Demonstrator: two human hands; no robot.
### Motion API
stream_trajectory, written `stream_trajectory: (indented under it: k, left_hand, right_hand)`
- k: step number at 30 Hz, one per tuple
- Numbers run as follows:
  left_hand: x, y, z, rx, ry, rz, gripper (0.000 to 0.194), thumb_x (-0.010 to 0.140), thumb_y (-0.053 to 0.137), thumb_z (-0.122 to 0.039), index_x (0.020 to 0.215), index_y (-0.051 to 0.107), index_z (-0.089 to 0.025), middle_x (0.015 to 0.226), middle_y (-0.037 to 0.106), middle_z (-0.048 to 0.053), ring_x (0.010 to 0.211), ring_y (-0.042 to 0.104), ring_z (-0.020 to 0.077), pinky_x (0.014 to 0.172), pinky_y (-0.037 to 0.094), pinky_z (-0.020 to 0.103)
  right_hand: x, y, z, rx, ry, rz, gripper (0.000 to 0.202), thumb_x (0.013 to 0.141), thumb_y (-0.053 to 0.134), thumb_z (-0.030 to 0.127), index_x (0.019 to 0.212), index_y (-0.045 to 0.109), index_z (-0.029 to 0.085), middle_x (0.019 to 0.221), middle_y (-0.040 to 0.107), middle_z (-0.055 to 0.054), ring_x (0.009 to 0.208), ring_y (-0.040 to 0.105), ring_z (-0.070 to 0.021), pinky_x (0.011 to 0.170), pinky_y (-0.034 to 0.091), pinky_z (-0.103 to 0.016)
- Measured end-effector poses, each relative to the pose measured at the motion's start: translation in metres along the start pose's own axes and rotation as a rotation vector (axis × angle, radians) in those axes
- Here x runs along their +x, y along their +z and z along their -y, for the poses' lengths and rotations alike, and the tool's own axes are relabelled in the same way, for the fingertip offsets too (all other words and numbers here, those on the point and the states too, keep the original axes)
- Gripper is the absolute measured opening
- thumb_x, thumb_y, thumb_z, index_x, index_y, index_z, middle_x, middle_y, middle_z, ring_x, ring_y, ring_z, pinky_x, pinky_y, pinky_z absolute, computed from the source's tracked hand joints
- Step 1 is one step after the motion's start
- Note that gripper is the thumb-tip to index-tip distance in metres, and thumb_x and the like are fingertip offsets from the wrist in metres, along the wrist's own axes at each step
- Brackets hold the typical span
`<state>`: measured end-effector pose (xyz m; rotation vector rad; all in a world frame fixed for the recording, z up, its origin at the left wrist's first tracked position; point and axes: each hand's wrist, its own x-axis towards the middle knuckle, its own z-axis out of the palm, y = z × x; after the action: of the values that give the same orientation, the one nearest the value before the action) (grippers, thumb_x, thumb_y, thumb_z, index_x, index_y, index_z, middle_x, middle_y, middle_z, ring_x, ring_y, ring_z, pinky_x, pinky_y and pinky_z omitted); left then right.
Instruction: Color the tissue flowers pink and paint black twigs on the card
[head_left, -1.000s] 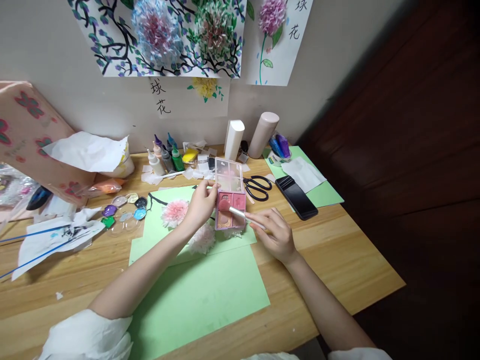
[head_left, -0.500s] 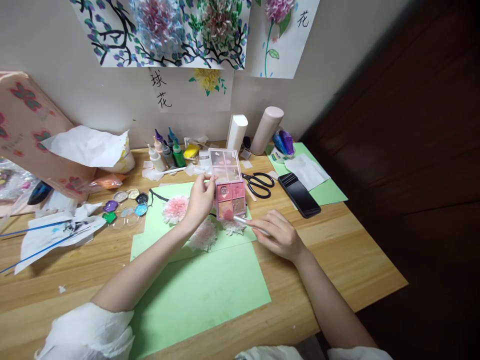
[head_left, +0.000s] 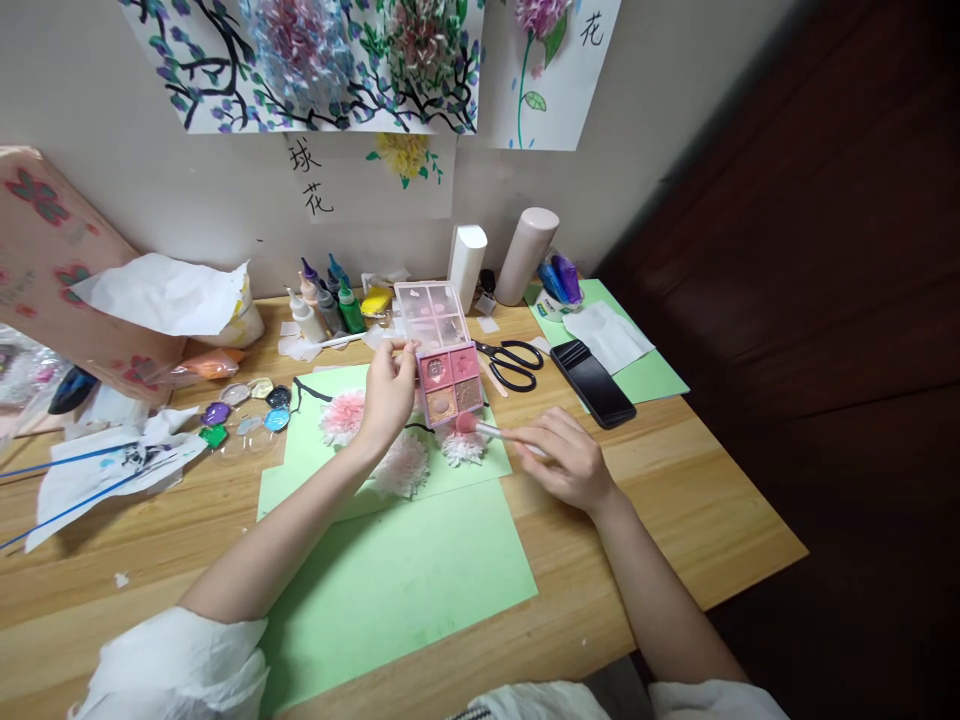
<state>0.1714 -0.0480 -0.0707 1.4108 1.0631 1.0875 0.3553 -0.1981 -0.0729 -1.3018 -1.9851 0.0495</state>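
Four-pan powder palette (head_left: pixel 451 384), lid raised, pinched at its left edge by left hand (head_left: pixel 390 392), held above green paper (head_left: pixel 405 590) | brush (head_left: pixel 491 429) gripped between right hand's (head_left: pixel 574 462) thumb and fingers, bristles over right-hand white flower (head_left: pixel 463 446).

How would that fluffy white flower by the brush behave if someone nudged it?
The white flower is probably light and floppy, being a tuft of thin, frilly petals. Those fine tips would likely crush easily. It seems unlikely to roll far, with its ragged edge spread on the green sheet, but I cannot tell if it is stuck down.
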Motion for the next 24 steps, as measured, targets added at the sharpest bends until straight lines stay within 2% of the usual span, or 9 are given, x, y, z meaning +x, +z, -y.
stream_trajectory:
  k: [4,8,12,15,17,20,24]
  left_hand:
    - [0.006,-0.01,-0.01,-0.019,0.018,-0.053,0.016,0.087,0.046,-0.034,0.087,0.05,-0.019,0.066,0.051,-0.002,0.053,0.05,0.0098,0.049,0.041,0.018]
    - [0.012,-0.02,-0.022,-0.072,0.028,-0.113,0.015,0.086,0.048,-0.034,0.085,0.049,-0.019,0.065,0.05,-0.002,0.053,0.052,0.0101,0.048,0.043,0.019]
    - [0.016,-0.027,-0.03,-0.114,0.031,-0.14,0.016,0.085,0.049,-0.034,0.083,0.048,-0.019,0.065,0.051,-0.002,0.05,0.051,0.0085,0.048,0.043,0.018]
    - [0.011,-0.034,-0.033,-0.136,0.013,-0.14,0.018,0.082,0.052,-0.036,0.084,0.051,-0.018,0.062,0.05,-0.004,0.047,0.046,0.0064,0.046,0.04,0.016]
    - [0.002,-0.044,-0.034,-0.151,-0.036,-0.14,0.021,0.078,0.056,-0.038,0.084,0.053,-0.018,0.061,0.05,-0.004,0.045,0.043,0.0057,0.046,0.038,0.016]
    - [-0.021,-0.068,-0.032,-0.138,-0.198,-0.13,0.028,0.07,0.063,-0.041,0.08,0.055,-0.017,0.066,0.056,-0.003,0.047,0.048,0.0065,0.048,0.039,0.017]
    - [-0.064,-0.104,-0.025,-0.107,-0.404,-0.113,0.037,0.06,0.07,-0.042,0.081,0.055,-0.017,0.071,0.062,-0.002,0.055,0.056,0.0103,0.053,0.044,0.02]
  right_hand:
    - [0.001,0.001,-0.001,0.001,0.038,0.096,0.019,0.081,0.052,0.013,0.096,0.062,0.019,0.072,0.058,-0.003,0.069,0.049,-0.0163,0.065,0.042,-0.031]
    - [0.002,0.001,0.001,0.033,0.099,0.014,0.015,0.081,0.053,0.015,0.093,0.062,0.02,0.072,0.059,-0.003,0.068,0.049,-0.0161,0.064,0.041,-0.031]
    - [0.004,0.001,0.003,0.073,0.151,0.077,0.013,0.083,0.052,0.017,0.09,0.062,0.021,0.072,0.059,-0.003,0.07,0.05,-0.0165,0.066,0.041,-0.031]
    - [0.004,0.002,0.003,0.103,0.191,0.006,0.014,0.082,0.054,0.017,0.093,0.062,0.021,0.077,0.061,-0.003,0.073,0.052,-0.0165,0.067,0.042,-0.031]
    - [0.003,0.002,0.003,0.145,0.198,0.003,0.015,0.082,0.055,0.017,0.094,0.063,0.022,0.079,0.062,-0.003,0.073,0.053,-0.0163,0.068,0.042,-0.031]
    - [0.003,0.005,0.005,0.179,0.221,0.036,0.013,0.084,0.055,0.02,0.093,0.064,0.022,0.077,0.062,-0.003,0.074,0.054,-0.0165,0.068,0.043,-0.031]
    - [0.003,0.01,0.009,0.25,0.284,-0.06,0.012,0.083,0.057,0.022,0.091,0.065,0.022,0.081,0.063,-0.003,0.078,0.056,-0.0167,0.071,0.043,-0.031]
